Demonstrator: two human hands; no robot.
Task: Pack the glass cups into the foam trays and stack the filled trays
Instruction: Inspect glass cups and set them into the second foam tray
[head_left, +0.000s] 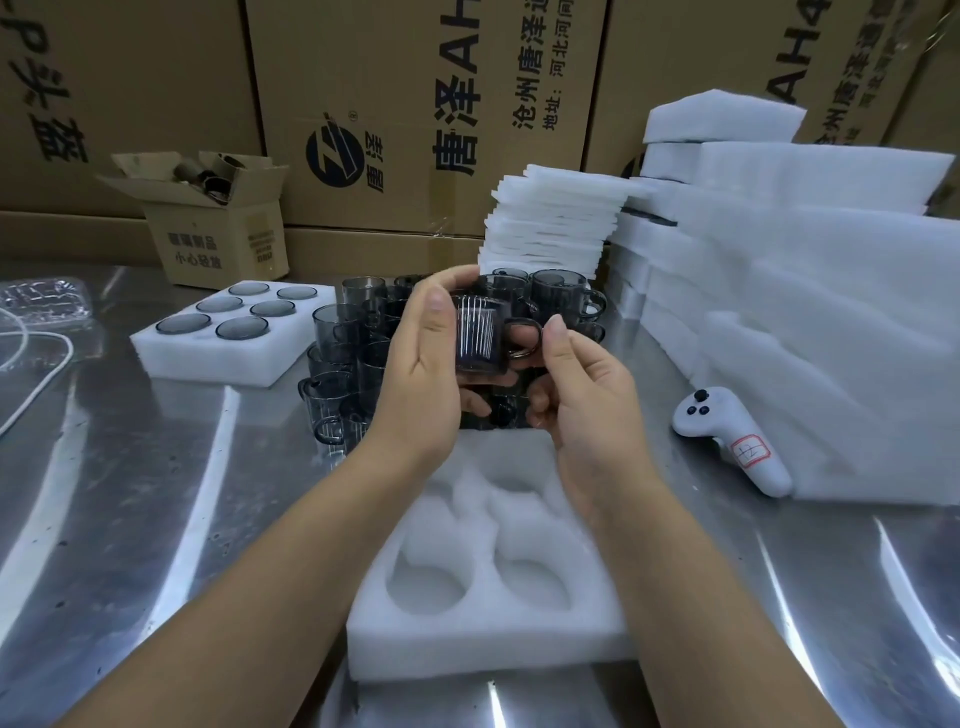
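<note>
Glass cup (480, 338), smoky grey, is held upright above the empty foam tray (467, 639) on the tabletop (130, 493). The left hand (421, 358) fingers wrap its body and the right hand (576, 395) fingers pinch its handle. More cups (343, 332) crowd just behind, and a filled tray (208, 358) lies to the left.

The table (130, 467) spans the lower frame. An empty foam tray (488, 629) lies on it at lower centre. Above that tray's far end, at frame centre, the left hand (421, 374) and right hand (582, 405) hold one cup (478, 338) between them. Loose cups (348, 338) stand on the table behind the hands. A filled tray (171, 358) lies left of them. A small carton (218, 244) stands at upper left. Foam stacks (831, 312) occupy the right, with a controller (727, 441) before them. Large cartons (415, 104) line the back.
</note>
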